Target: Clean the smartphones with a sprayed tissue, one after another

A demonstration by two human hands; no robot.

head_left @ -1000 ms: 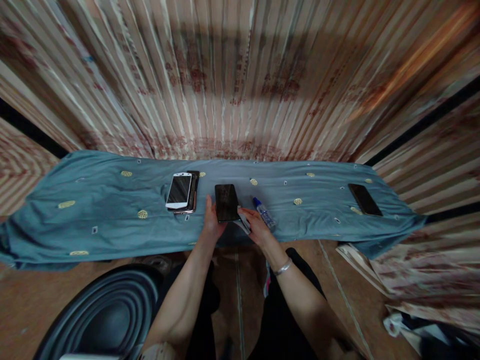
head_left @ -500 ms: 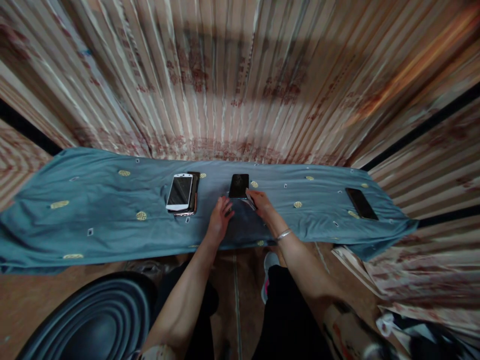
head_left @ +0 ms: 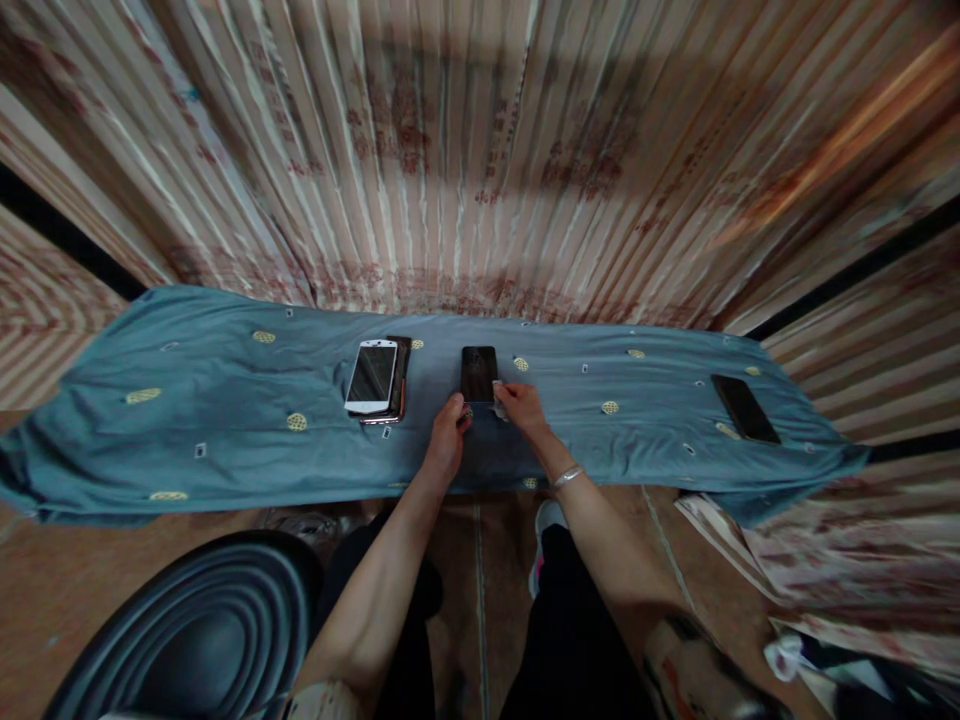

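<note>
We judge the phone slippery, best edge-held at 9 o'clock; right grip pinches wipe, left grip unclear.

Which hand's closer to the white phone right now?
Left. The left hand is to the right of the white phone, apart from it; the right hand is farther right, at the middle black phone.
</note>
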